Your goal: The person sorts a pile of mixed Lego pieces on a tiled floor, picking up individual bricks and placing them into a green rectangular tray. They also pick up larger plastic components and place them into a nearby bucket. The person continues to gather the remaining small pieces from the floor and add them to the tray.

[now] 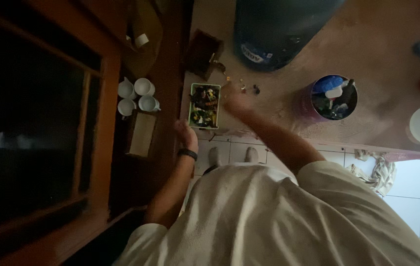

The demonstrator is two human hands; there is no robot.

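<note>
Reaching past the green tray point(191, 106) of small dark items, the left hand point(186, 133) hovers half-open just beside its near corner, the blurred right hand point(237, 102), grip indiscernible, nears loose pieces point(249, 88) still scattered beyond.

This looks like a room in a home, dimly lit. A dark wooden cabinet point(47, 123) with a glass door stands at the left, and 4 white cups point(138, 95) sit on a wooden shelf beside it. The floor point(416, 182) is pale tile, partly covered by a brownish rug point(367, 44). On the rug are a big blue water jug point(279, 29), a round tin point(330, 97) of odds and ends and a small green tray point(205, 105) of little pieces. A crumpled cloth point(379, 172) lies on the tiles.
</note>
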